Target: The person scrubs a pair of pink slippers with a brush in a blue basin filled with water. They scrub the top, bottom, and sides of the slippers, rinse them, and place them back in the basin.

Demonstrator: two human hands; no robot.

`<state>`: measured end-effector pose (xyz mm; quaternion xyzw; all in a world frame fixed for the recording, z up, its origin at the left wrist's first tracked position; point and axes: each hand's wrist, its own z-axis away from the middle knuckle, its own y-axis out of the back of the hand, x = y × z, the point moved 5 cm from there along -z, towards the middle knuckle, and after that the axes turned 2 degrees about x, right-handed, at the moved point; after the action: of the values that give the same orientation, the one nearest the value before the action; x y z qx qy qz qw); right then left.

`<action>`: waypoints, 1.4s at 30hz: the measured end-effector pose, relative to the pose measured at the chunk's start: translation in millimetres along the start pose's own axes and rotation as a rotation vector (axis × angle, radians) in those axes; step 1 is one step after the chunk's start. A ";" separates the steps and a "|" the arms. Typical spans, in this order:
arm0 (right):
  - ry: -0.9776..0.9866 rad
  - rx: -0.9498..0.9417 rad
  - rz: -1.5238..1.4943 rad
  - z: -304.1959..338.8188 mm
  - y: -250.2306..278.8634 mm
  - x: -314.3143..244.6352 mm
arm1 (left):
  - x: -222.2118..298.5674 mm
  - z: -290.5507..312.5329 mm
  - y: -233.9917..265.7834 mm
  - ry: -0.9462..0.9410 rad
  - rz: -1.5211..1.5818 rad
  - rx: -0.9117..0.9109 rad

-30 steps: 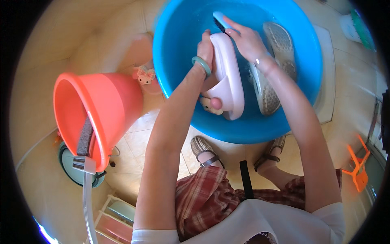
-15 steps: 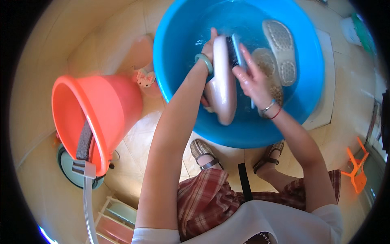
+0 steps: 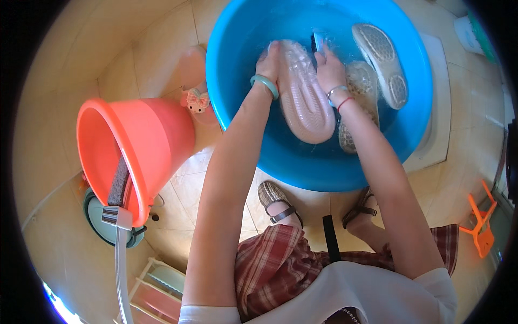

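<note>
My left hand (image 3: 268, 63) grips the edge of a pale pink slipper (image 3: 308, 110) near its far end, holding it in the water of a blue basin (image 3: 302, 175). The slipper's ridged face is turned up. Beside its right edge, my right hand (image 3: 330, 71) is closed around a scrubbing brush (image 3: 317, 41) with a light blue back and dark bristles; much of the brush is hidden by the hand. Two translucent shoes lie to the right: one shoe (image 3: 386, 65) leans on the basin's wall, its honeycomb sole showing, and the other shoe (image 3: 362, 78) is partly behind my right wrist.
On the left a coral bucket (image 3: 162, 129) lies tilted, a grey-headed mop (image 3: 120, 178) across its mouth. A small rack (image 3: 154, 286) stands at the lower left, an orange folding stool (image 3: 480, 229) at the right. My feet are just below the basin.
The pink slipper has turned from its side to ridged face up. My right hand has come down with the brush, from raised beside the slipper to its right edge.
</note>
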<state>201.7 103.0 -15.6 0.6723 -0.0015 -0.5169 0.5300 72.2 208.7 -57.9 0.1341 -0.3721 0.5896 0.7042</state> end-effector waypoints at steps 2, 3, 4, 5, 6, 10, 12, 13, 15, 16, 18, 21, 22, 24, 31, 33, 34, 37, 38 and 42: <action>-0.015 -0.076 0.142 -4.6 3.1 15.2 | -2.0 2.2 -3.1 0.136 0.023 0.035; 0.072 -0.082 0.141 5.1 7.8 -1.8 | -2.0 1.8 7.6 0.198 0.034 0.078; 0.159 -0.093 0.141 23.9 20.8 -25.4 | -2.3 -1.0 19.1 0.180 0.022 0.077; 0.231 -0.093 0.162 42.4 37.0 -36.3 | -4.1 5.4 15.0 0.196 0.009 0.073; 0.254 -0.126 0.196 55.7 47.2 -38.5 | 1.1 15.1 4.2 0.205 -0.007 0.063; 0.374 -0.227 0.301 87.7 53.9 -51.9 | -3.9 16.7 2.4 0.193 -0.028 0.070; 0.323 -0.219 0.260 80.4 41.0 -58.1 | -8.9 17.0 -2.6 0.083 -0.143 0.115; 0.285 -0.249 0.269 68.6 33.2 -61.7 | -6.3 23.1 -9.0 0.027 -0.204 0.137; 0.221 -0.317 0.277 46.3 20.4 -78.2 | 1.2 26.1 -4.0 -0.075 -0.184 0.231; 0.204 -0.319 0.294 37.2 15.2 -90.5 | 4.8 19.4 1.4 -0.116 -0.073 0.223; 0.153 -0.313 0.344 19.4 10.9 -98.9 | 15.8 24.2 -1.5 -0.215 -0.163 0.234; 0.139 -0.254 0.310 -1.1 4.5 -89.3 | 10.3 34.6 -5.0 -0.086 -0.327 0.345; 0.110 -0.300 0.342 1.1 3.3 -88.5 | 6.0 33.1 -3.5 -0.057 -0.212 0.331; 0.166 -0.334 0.331 28.9 16.1 -94.9 | 7.8 33.2 0.1 -0.111 -0.126 0.294; 0.184 -0.291 0.336 67.2 40.3 -88.9 | -4.5 27.0 -7.6 -0.072 0.056 0.174; 0.229 -0.254 0.314 42.7 22.9 -95.4 | -1.1 26.5 -5.0 -0.143 -0.001 0.215; 0.249 -0.231 0.307 32.1 17.9 -98.7 | 5.4 29.5 -6.2 -0.212 -0.053 0.263; 0.208 -0.205 0.317 15.3 5.9 -98.1 | 9.4 28.6 -2.0 -0.145 -0.203 0.305; 0.173 -0.237 0.328 11.6 5.8 -93.7 | 9.2 28.4 -0.9 -0.145 -0.186 0.288; 0.075 -0.408 0.357 29.6 23.7 -85.9 | 4.8 34.9 -4.3 -0.141 -0.127 0.322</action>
<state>154.0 118.8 63.7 0.5591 0.0038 -0.3798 0.7370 63.6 189.1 -29.6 0.3092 -0.3121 0.5850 0.6817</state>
